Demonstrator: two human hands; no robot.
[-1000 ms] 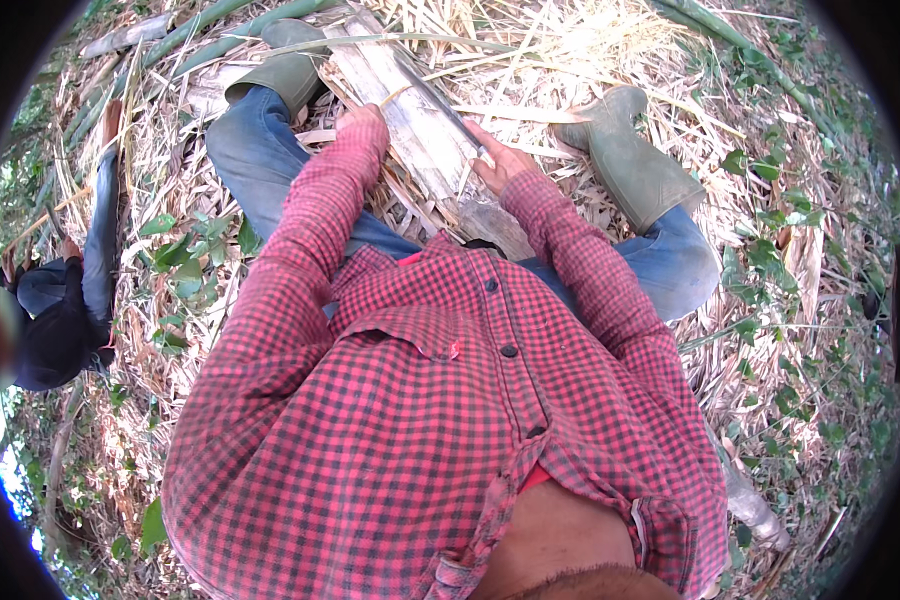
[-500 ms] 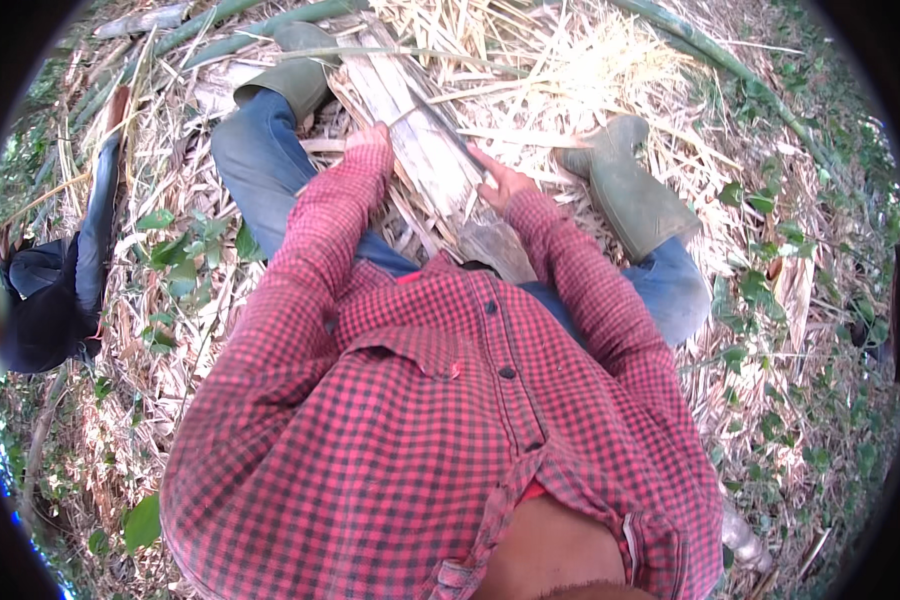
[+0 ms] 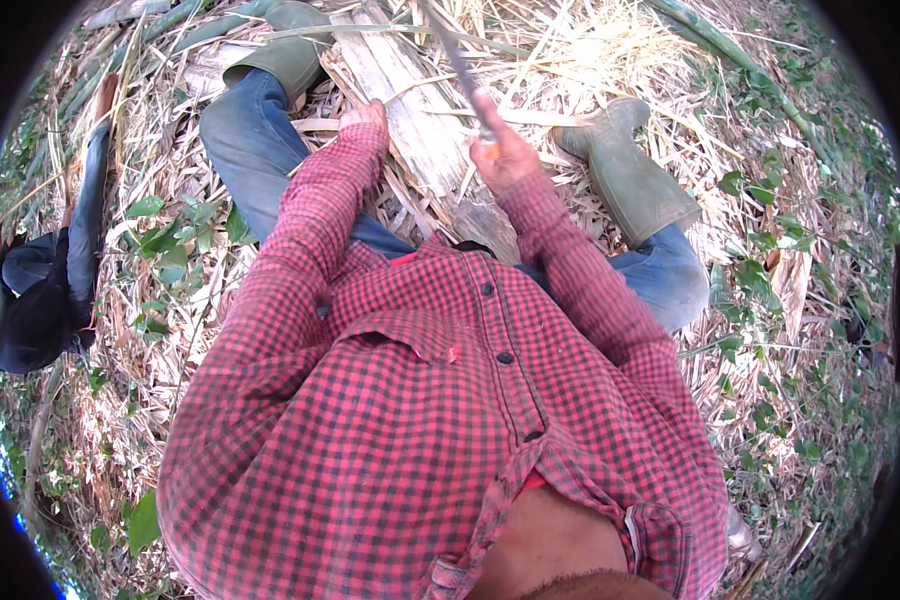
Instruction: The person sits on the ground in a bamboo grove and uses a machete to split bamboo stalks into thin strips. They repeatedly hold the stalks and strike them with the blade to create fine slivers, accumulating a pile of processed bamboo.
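Note:
I sit on the ground in a red checked shirt, blue jeans and green rubber boots, legs spread. A pale, split woody stalk (image 3: pixel 410 120) lies between my legs. My left hand (image 3: pixel 365 117) rests on the stalk's left side, fingers curled on it. My right hand (image 3: pixel 500 155) is raised above the stalk and grips the handle of a long blade (image 3: pixel 450 55) that points up and away from me.
Dry straw and husks (image 3: pixel 590 50) cover the ground around the stalk. Green leafy plants (image 3: pixel 170 250) grow at left and right. A dark cloth bundle (image 3: pixel 40 300) lies at far left. My left boot (image 3: pixel 285 45) and right boot (image 3: pixel 635 180) flank the stalk.
My right hand has lifted off the stalk and now holds the blade raised above it. The left hand stays on the stalk.

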